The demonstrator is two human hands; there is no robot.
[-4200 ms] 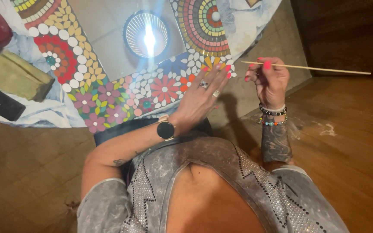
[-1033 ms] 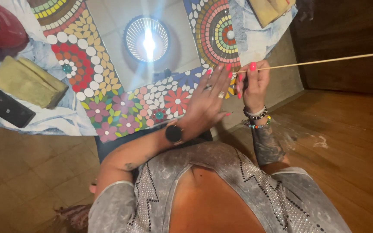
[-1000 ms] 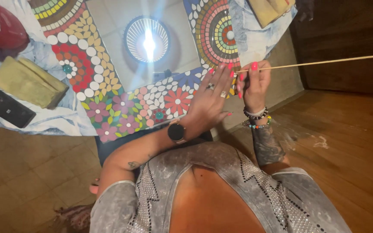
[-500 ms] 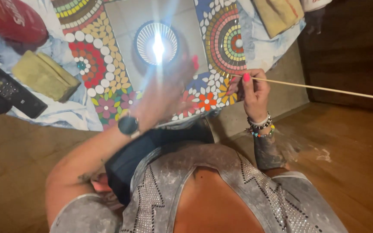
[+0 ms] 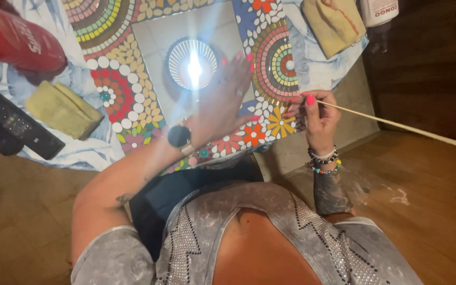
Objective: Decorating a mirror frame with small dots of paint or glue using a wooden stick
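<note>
A mosaic-framed mirror (image 5: 149, 31) with coloured tile flowers and rings lies flat in front of me, and a bright lamp is reflected in its glass. My left hand (image 5: 222, 100), with a dark watch at the wrist, lies flat with spread fingers on the glass and the lower frame. My right hand (image 5: 315, 116), wearing bead bracelets, pinches a long thin wooden stick (image 5: 397, 125) at the frame's lower right edge. The stick runs off to the right.
A red bottle (image 5: 17, 42) lies at the upper left. Below it are a folded yellow cloth (image 5: 62, 108) and a dark remote-like bar (image 5: 14, 124). Another yellow cloth (image 5: 333, 24) and a white bottle (image 5: 378, 10) sit upper right. A wooden floor (image 5: 423, 200) surrounds the work surface.
My left hand has slid from the flower tiles up and left onto the mirror glass. The right hand keeps the stick, which now tilts down to the right. The view has shifted.
</note>
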